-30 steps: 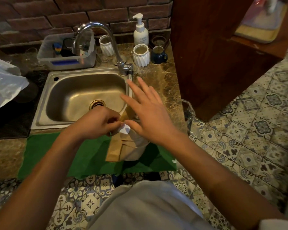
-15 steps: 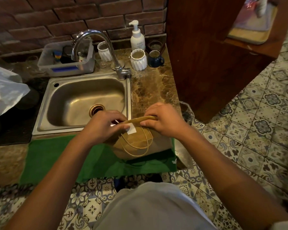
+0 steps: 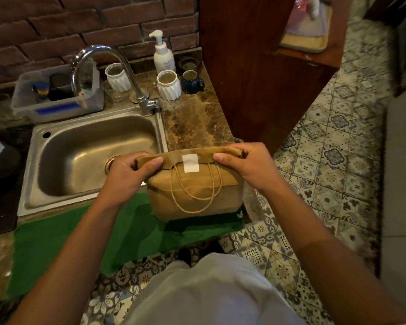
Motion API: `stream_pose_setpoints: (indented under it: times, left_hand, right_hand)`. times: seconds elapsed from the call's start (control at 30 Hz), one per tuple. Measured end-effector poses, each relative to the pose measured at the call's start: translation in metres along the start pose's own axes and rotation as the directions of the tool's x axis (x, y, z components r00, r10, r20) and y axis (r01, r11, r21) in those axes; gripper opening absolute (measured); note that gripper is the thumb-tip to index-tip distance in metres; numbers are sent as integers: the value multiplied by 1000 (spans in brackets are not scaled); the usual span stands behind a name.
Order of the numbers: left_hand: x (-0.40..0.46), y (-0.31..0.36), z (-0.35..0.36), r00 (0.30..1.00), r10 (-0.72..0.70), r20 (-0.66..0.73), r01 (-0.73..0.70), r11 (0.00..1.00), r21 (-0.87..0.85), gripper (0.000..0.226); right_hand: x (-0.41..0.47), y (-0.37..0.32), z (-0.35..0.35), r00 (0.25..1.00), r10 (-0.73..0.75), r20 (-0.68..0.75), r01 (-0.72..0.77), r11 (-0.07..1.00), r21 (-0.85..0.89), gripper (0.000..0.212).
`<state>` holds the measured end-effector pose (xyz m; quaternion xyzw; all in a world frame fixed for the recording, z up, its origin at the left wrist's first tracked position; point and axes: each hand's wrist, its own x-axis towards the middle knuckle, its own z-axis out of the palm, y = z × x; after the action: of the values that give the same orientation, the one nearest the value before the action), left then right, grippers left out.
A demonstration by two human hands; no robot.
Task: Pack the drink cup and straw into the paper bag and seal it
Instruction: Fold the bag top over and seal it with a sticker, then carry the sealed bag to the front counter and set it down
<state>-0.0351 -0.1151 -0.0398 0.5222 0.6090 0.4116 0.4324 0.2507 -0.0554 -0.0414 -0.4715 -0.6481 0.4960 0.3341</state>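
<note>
Sink (image 3: 63,146), steel, set in the marble counter; a green cloth (image 3: 80,233) lies along the near edge.

Paper bag (image 3: 195,193), brown, upright on the cloth just right of the sink. Its top is rolled over toward the person, and the twine handles (image 3: 192,191) hang down its front face.

Left hand (image 3: 129,174): fingers closed on the left end of the rolled top, thumb pressed on the fold.

Right hand (image 3: 249,170): fingers pinching the right end likewise.

White sticker (image 3: 190,163), small, bridging the fold's edge and the bag's face at centre.

Handling, as I judge it: keep both ends level and taut, then press the sticker flat, so the roll cannot spring open.

Not verifiable: the drink cup and straw, presumably inside; whether the sticker grips fully; the bag's far side.
</note>
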Motion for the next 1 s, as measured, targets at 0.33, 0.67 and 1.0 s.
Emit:
stream_pose_setpoints:
  times: [0.33, 0.67, 1.0]
  left_hand:
    - [6, 37, 19, 927, 205, 315, -201, 979, -45, 9]
    - [-41, 76, 125, 755, 309, 579, -321, 943, -85, 5]
    - [-140, 130, 313, 512, 373, 774, -402, 900, -168, 3]
  right_hand:
    - [-110, -23, 14, 893, 3, -451, 13, 999, 34, 22]
    - [-258, -23, -4, 615, 145, -775, -32, 987, 159, 20]
    - [-444, -9, -77, 301, 163, -940, -101, 985, 138, 29]
